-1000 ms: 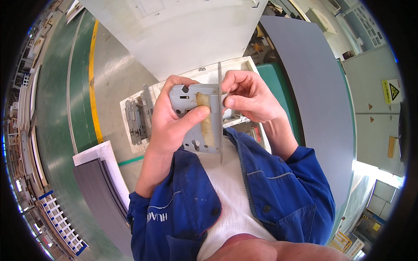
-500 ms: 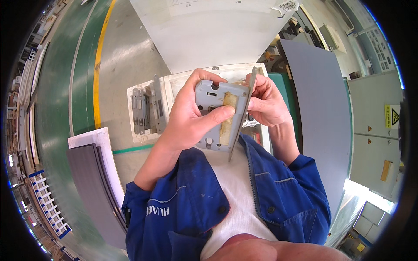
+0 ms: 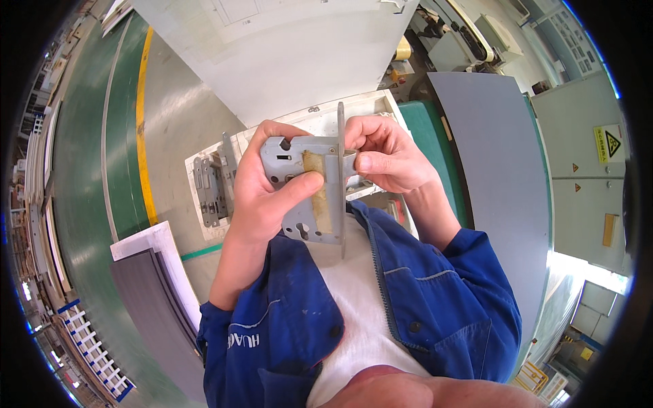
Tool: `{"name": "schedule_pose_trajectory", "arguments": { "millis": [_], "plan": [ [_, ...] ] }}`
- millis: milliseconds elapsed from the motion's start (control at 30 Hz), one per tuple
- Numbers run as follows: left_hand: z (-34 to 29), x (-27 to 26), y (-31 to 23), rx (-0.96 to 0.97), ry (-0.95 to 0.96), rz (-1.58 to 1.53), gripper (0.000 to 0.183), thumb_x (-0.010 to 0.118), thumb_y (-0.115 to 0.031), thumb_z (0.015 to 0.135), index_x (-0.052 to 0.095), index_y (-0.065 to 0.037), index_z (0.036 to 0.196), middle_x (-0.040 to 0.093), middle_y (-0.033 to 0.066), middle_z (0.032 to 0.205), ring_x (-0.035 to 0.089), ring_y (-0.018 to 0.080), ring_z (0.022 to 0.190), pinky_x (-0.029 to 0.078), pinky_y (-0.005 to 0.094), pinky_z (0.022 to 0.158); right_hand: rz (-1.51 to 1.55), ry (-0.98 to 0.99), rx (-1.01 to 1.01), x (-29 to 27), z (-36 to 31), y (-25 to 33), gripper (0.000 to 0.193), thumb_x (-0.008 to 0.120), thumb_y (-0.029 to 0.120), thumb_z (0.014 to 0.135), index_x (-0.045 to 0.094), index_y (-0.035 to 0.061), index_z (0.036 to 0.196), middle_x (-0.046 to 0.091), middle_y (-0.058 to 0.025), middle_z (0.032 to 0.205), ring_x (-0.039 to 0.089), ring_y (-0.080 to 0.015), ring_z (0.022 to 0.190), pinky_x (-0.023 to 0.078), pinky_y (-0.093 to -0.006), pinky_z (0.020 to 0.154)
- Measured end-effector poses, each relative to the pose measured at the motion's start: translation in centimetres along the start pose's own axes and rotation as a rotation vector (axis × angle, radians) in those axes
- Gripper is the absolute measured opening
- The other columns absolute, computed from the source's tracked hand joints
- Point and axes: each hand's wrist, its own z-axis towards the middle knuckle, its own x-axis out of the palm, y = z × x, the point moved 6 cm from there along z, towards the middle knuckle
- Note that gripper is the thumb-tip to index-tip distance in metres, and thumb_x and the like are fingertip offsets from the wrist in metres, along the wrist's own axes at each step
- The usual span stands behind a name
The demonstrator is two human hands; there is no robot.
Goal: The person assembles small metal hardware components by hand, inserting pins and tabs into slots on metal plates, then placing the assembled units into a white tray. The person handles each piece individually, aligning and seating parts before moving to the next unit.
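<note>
My left hand [image 3: 260, 197] is wrapped round a grey metal mortise lock case [image 3: 331, 204], its thumb pressed on a strip of yellowish tape [image 3: 320, 204] on the flat side. Holes and slots pierce that side. The lock's long narrow faceplate [image 3: 342, 183] stands edge-on toward the right. Past the faceplate, my right hand [image 3: 398, 160] is closed, thumb and finger pinching a small metal bolt [image 3: 349, 163] that sticks out of it. The fingers of my left hand behind the case are hidden.
Below the hands stands a white box [image 3: 367, 105]; several more lock parts [image 3: 212, 187] lie in its left section. A large white panel [image 3: 286, 54] rises beyond. Grey panels [image 3: 493, 163] lean at the right, and dark boards [image 3: 146, 292] lie at the lower left.
The lock and both hands have shifted left in the picture, and the faceplate has turned more upright. The bolt between my right thumb and finger now shows.
</note>
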Motion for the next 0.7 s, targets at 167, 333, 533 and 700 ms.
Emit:
{"name": "schedule_pose_trajectory", "arguments": {
  "millis": [167, 333, 533, 700],
  "plan": [
    [-0.01, 0.01, -0.05, 0.01, 0.021, 0.02, 0.046, 0.081, -0.006, 0.082, 0.053, -0.002, 0.118, 0.064, 0.005, 0.107, 0.06, 0.0094, 0.098, 0.048, 0.0255, 0.086, -0.069, 0.001, -0.011, -0.06, -0.18, 0.12, 0.021, 0.073, 0.004, 0.093, 0.065, -0.0041, 0.111, 0.074, -0.0117, 0.103, 0.072, -0.0144, 0.09, 0.061, -0.0276, 0.082],
    [-0.04, 0.13, -0.02, 0.013, 0.026, 0.022, 0.047, 0.081, -0.008, 0.082, 0.053, -0.002, 0.118, 0.064, 0.0048, 0.107, 0.06, 0.0093, 0.098, 0.048, 0.0254, 0.087, -0.042, 0.014, -0.021, -0.03, -0.16, -0.02, 0.022, 0.074, 0.003, 0.092, 0.065, -0.0041, 0.11, 0.074, -0.0119, 0.102, 0.073, -0.0149, 0.089, 0.061, -0.028, 0.081],
    [0.04, 0.55, -0.27, 0.013, 0.032, 0.031, 0.045, 0.079, -0.002, 0.082, 0.053, -0.002, 0.118, 0.064, 0.0051, 0.107, 0.06, 0.0088, 0.099, 0.048, 0.0251, 0.086, -0.025, 0.015, -0.034, -0.06, -0.21, 0.22, 0.021, 0.073, 0.0, 0.091, 0.065, -0.0044, 0.11, 0.075, -0.013, 0.102, 0.073, -0.0159, 0.088, 0.061, -0.0293, 0.08],
    [-0.29, 0.99, -0.81, 0.05, 0.002, 0.165, 0.042, 0.074, 0.005, 0.086, 0.05, -0.003, 0.119, 0.061, 0.0048, 0.107, 0.059, 0.0079, 0.099, 0.049, 0.0244, 0.084, -0.174, -0.082, -0.068, -0.57, -0.46, 0.86, 0.02, 0.07, -0.005, 0.088, 0.066, -0.0056, 0.107, 0.074, -0.0147, 0.098, 0.071, -0.0175, 0.083, 0.059, -0.0304, 0.076]
  ]
}}
